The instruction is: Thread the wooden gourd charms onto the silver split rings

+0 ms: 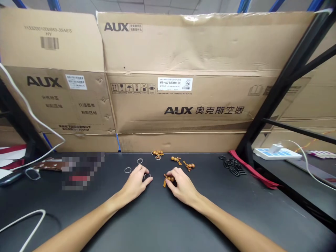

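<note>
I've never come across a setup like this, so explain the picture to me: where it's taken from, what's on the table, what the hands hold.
There is no machine here, just a person's two bare hands. The single picture comes from a camera worn on the head, looking forward and down. The left hand has a thin metal ring at its thumb and fingertips; whether it is gripped is unclear. The right hand seems to pinch a brown beaded charm. On the black table lie loose rings, more charms, a pile of black loops and a red strap. Cardboard boxes stand behind.
</note>
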`<action>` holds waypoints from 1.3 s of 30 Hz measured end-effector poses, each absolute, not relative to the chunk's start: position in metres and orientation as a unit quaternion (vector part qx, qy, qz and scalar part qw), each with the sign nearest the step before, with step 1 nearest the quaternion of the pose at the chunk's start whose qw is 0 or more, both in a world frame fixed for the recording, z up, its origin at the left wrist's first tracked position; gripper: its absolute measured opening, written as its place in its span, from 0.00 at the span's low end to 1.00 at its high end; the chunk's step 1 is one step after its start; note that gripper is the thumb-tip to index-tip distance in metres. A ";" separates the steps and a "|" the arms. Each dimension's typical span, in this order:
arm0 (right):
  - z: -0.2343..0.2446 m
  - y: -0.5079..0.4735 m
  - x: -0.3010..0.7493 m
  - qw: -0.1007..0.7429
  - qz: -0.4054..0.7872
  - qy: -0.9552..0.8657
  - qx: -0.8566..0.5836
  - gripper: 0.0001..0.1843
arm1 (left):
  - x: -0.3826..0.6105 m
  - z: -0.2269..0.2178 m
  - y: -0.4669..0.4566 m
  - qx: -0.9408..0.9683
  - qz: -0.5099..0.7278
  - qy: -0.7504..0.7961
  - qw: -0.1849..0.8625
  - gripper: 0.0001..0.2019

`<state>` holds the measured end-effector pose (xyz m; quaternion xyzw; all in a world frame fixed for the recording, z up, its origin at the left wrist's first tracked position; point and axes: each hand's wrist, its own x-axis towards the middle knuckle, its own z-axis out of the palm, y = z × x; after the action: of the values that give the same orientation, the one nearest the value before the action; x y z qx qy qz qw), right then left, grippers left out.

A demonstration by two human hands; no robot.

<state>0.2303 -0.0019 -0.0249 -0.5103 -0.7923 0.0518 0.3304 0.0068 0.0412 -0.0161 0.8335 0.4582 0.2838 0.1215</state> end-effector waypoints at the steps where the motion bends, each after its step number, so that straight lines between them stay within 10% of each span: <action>1: -0.025 -0.002 0.230 0.330 0.050 -0.791 -0.513 0.05 | 0.007 -0.016 0.041 0.832 0.285 0.459 0.123 0.06; 39: -0.024 -0.002 0.230 0.329 0.061 -0.820 -0.464 0.10 | 0.012 -0.009 0.033 0.885 0.246 0.377 0.115 0.10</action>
<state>0.2300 -0.0016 -0.0242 -0.4642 -0.8200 0.0608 0.3293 0.0121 0.0329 -0.0091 0.8854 0.3773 0.2460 0.1148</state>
